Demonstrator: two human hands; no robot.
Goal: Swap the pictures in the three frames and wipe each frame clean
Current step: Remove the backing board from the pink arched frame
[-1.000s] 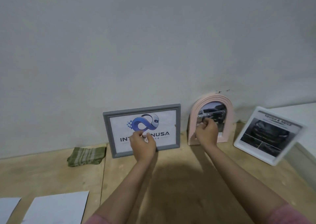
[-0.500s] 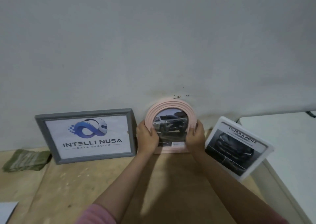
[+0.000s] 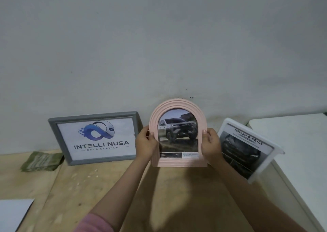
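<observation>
The pink frame [image 3: 178, 132], arched and holding a vehicle picture, is upright, long axis vertical, near the wall [image 3: 159, 46]. Left hand [image 3: 146, 142] clamps its left edge; right hand [image 3: 210, 142] clamps its right edge, each grip closed on the frame at mid-height. Both hands are equally near. The frame's bottom edge appears lifted off the table [image 3: 159, 196]. The grey frame [image 3: 93, 138] stands just beside on the left; the white frame [image 3: 247, 148] leans on the right. Open table lies toward the person, allowing the frame to be drawn back and turned over. A green cloth [image 3: 41, 162] lies far left.
</observation>
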